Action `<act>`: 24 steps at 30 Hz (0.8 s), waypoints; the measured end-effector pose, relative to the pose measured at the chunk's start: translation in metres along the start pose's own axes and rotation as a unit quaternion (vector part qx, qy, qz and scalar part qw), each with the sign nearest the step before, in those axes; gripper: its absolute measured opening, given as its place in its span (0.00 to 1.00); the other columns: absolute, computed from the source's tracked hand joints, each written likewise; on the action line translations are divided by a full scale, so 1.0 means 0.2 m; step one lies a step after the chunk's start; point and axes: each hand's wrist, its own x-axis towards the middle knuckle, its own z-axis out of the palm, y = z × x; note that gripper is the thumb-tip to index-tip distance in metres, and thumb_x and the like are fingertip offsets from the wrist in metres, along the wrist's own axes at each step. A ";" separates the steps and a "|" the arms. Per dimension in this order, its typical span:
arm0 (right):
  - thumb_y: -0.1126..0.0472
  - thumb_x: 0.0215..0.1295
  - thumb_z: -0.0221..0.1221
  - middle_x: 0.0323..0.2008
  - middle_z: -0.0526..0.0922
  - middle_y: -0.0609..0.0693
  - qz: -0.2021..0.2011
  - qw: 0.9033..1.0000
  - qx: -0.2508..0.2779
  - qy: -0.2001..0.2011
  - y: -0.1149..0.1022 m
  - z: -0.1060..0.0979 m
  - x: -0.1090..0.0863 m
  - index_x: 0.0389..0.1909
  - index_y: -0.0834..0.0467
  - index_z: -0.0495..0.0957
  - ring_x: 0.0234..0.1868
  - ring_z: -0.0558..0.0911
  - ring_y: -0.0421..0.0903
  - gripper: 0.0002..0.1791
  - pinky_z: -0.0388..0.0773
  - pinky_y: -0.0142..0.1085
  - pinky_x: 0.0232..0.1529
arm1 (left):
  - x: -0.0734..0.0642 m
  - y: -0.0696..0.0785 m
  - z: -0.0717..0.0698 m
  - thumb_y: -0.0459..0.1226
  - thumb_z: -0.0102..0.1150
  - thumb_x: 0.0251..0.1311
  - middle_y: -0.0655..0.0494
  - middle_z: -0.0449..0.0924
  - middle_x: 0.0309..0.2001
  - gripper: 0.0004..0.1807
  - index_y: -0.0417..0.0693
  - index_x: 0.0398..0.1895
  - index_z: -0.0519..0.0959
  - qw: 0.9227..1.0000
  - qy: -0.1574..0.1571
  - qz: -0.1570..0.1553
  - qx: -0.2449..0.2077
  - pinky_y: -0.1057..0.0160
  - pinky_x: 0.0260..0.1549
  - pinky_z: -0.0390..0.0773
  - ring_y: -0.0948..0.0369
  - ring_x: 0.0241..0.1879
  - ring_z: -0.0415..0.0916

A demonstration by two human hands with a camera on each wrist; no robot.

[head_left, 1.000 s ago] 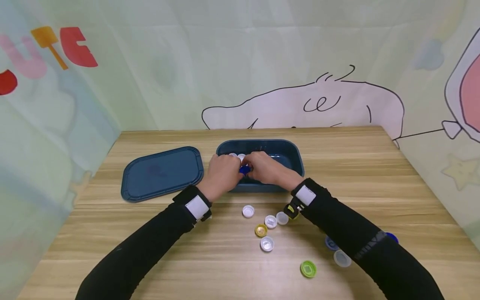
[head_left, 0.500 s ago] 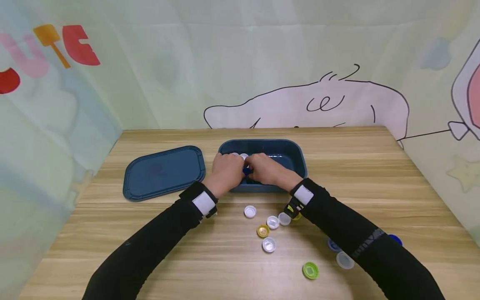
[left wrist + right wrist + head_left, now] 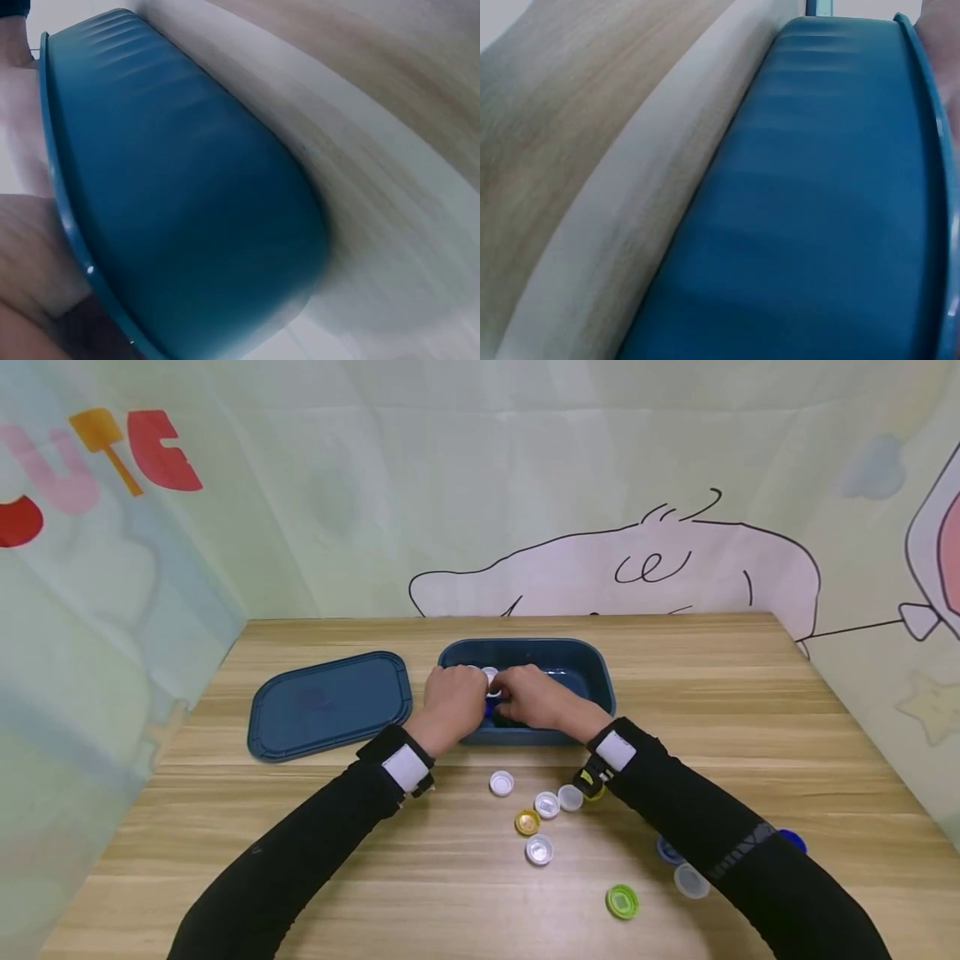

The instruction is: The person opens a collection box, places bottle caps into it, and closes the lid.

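Observation:
Both hands reach into a dark blue plastic box (image 3: 540, 737) in the head view. My left hand (image 3: 455, 697) is at its left part, knuckles up, its fingertips hidden behind the hand. Facing it, my right hand (image 3: 536, 696) has bent fingers pointing down toward a blue bottle cap (image 3: 490, 707) between the hands. Whether either hand grips the cap is unclear. White bottle caps (image 3: 491, 673) show just beyond the fingers, inside the box. Both wrist views mostly show the outer wall of the box (image 3: 180, 172), with the fingers hidden past its rim.
A flat dark blue lid (image 3: 330, 706) lies left of the box. In front are scattered white (image 3: 502, 783), yellow (image 3: 527, 822), clear (image 3: 691, 882), green (image 3: 622, 902) and blue (image 3: 792, 840) caps, some partly under the right forearm. A printed cloth (image 3: 337, 527) hangs behind the table.
The blue cap, held up between the hands a second ago, now sits lower in the box. More of a white cap shows behind it. Both hands have stayed close together; the view shifted slightly.

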 end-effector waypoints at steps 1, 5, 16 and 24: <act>0.65 0.61 0.61 0.36 0.82 0.53 0.001 1.000 -0.003 0.005 0.00 -0.01 -0.01 0.48 0.64 0.80 0.34 0.78 0.44 0.15 0.77 0.37 0.38 | 0.00 0.00 -0.01 0.39 0.57 0.63 0.52 0.83 0.32 0.08 0.47 0.36 0.84 1.000 0.008 0.000 -0.007 0.54 0.35 0.76 0.55 0.32 0.79; 0.61 0.63 0.59 0.35 0.82 0.52 0.007 0.999 -0.010 0.032 -0.02 -0.03 -0.04 0.46 0.62 0.81 0.34 0.78 0.44 0.13 0.77 0.38 0.38 | -0.03 -0.02 -0.04 0.42 0.60 0.61 0.53 0.84 0.34 0.10 0.48 0.41 0.84 0.998 0.048 0.007 -0.028 0.58 0.32 0.76 0.56 0.32 0.79; 0.57 0.62 0.61 0.38 0.80 0.49 -0.018 0.996 -0.011 0.087 -0.14 -0.12 -0.24 0.45 0.58 0.82 0.38 0.78 0.47 0.13 0.75 0.37 0.38 | -0.27 0.00 -0.16 0.44 0.61 0.59 0.53 0.81 0.39 0.14 0.48 0.46 0.81 0.986 0.119 0.056 -0.104 0.58 0.32 0.74 0.58 0.36 0.78; 0.56 0.58 0.66 0.38 0.80 0.47 -0.049 0.994 -0.038 0.093 -0.25 -0.13 -0.41 0.44 0.56 0.82 0.37 0.77 0.41 0.14 0.75 0.33 0.37 | -0.49 0.05 -0.17 0.41 0.63 0.59 0.52 0.78 0.47 0.16 0.45 0.49 0.79 0.978 0.033 0.081 -0.189 0.59 0.41 0.78 0.58 0.46 0.76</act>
